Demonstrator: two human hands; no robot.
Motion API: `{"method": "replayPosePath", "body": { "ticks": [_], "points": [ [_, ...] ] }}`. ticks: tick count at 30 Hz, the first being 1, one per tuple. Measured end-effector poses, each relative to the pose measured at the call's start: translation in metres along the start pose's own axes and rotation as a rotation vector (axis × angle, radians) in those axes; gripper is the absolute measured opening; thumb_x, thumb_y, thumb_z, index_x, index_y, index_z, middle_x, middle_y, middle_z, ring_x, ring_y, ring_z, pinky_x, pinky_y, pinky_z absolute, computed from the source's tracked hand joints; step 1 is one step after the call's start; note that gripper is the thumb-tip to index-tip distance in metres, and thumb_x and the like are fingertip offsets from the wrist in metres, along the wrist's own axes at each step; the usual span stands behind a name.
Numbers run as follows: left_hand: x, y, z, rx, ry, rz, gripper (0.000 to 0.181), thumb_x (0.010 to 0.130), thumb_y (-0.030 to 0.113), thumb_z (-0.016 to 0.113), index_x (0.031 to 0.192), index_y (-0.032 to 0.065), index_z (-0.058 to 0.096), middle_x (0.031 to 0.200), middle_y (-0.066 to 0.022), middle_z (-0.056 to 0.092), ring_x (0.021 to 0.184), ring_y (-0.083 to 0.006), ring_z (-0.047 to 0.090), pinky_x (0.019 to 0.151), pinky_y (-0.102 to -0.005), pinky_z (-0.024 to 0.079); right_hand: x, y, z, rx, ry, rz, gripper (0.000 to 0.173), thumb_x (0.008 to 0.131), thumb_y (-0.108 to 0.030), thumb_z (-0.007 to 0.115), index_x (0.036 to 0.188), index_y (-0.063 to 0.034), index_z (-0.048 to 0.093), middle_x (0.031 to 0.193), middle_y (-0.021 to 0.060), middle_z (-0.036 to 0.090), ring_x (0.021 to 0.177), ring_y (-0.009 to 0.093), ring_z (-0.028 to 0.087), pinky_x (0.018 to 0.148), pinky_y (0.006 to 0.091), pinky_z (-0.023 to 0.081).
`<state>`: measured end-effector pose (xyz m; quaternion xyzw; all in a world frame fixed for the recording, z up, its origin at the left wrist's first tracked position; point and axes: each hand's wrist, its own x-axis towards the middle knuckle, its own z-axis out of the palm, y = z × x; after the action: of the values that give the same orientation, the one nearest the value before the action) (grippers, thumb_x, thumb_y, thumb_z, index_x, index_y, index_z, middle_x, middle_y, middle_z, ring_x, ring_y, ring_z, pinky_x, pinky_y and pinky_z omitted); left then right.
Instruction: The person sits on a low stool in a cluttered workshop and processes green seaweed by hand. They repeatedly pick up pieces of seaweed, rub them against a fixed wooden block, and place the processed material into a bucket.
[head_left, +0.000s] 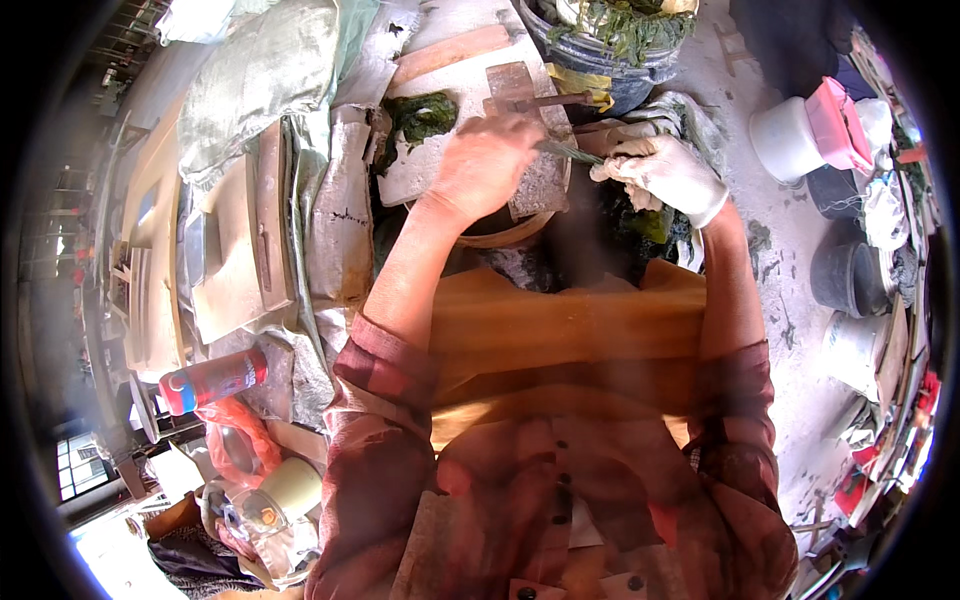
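A dark green twisted strand (571, 153) spans the gap between my two hands. My bare left hand (484, 161) is closed around its left end, fingers curled away from view. The other end is pinched in my right hand (664, 174), which wears a white glove. Just beyond my left hand, a brown block with a rod-like handle (555, 100) lies on a white board (409, 180). A wet clump of green, seaweed-like material (427, 118) rests on that board to the left. Below my hands shows part of a round rim (510, 234).
A dark bucket (630, 71) heaped with green strands (637, 30) stands beyond my right hand. Wooden boards (232, 247) and cloth (255, 82) lie left, near a red bottle (214, 381). Rightward on the floor are a white bucket (780, 142) and a black bucket (844, 277).
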<state>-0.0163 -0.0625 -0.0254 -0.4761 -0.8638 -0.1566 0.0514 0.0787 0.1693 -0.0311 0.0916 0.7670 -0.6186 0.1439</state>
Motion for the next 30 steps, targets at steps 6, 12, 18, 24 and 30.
{"method": "replayPosePath", "body": {
  "ticks": [6, 12, 18, 24, 30],
  "points": [
    [0.003, -0.03, 0.008, 0.056, -0.047, -0.199, 0.017, 0.084, 0.017, 0.052, 0.092, 0.0049, 0.06, 0.092, -0.0162, 0.063, 0.091, -0.0351, 0.059, 0.082, -0.045, 0.046, 0.044, 0.014, 0.018, -0.304, 0.232, -0.093, 0.029, 0.082, -0.032, 0.061, 0.092, -0.0056, 0.069, 0.078, 0.0108, 0.068, 0.068, 0.02, 0.063, 0.065, 0.0292, 0.049],
    [0.013, -0.041, 0.029, 0.065, -0.236, -0.386, 0.024, 0.082, 0.025, 0.049, 0.087, 0.0063, 0.063, 0.092, -0.0165, 0.064, 0.09, -0.0359, 0.061, 0.083, -0.0452, 0.045, 0.069, 0.02, 0.041, -0.823, 0.374, -0.017, 0.034, 0.082, -0.036, 0.054, 0.088, -0.0068, 0.07, 0.09, 0.0187, 0.066, 0.088, 0.036, 0.062, 0.078, 0.041, 0.049],
    [0.008, -0.036, 0.039, 0.22, -0.414, -0.442, 0.026, 0.08, 0.027, 0.049, 0.088, 0.0074, 0.065, 0.095, -0.0176, 0.065, 0.094, -0.0338, 0.062, 0.084, -0.0461, 0.047, 0.069, 0.031, 0.046, -0.988, 0.314, 0.083, 0.03, 0.078, -0.03, 0.057, 0.085, -0.0031, 0.069, 0.09, 0.0231, 0.065, 0.087, 0.038, 0.063, 0.077, 0.0414, 0.05],
    [0.0, -0.051, 0.016, 0.186, -0.432, -0.534, 0.044, 0.087, 0.042, 0.045, 0.099, 0.0057, 0.066, 0.104, -0.0175, 0.064, 0.099, -0.0323, 0.061, 0.088, -0.0456, 0.044, 0.054, 0.028, 0.012, -0.352, 0.23, 0.035, 0.027, 0.086, -0.022, 0.054, 0.092, -0.0002, 0.068, 0.097, 0.0127, 0.068, 0.087, 0.022, 0.066, 0.077, 0.0319, 0.051],
    [0.008, -0.014, -0.002, -0.141, 0.155, -0.233, 0.046, 0.094, 0.045, 0.039, 0.108, 0.0082, 0.063, 0.101, -0.0179, 0.064, 0.092, -0.0306, 0.063, 0.08, -0.0395, 0.05, 0.023, -0.007, 0.044, 0.213, 0.039, 0.05, 0.035, 0.076, -0.021, 0.076, 0.096, 0.0041, 0.062, 0.062, -0.0021, 0.057, 0.043, 0.005, 0.045, 0.041, 0.0203, 0.035]
  ]
}}
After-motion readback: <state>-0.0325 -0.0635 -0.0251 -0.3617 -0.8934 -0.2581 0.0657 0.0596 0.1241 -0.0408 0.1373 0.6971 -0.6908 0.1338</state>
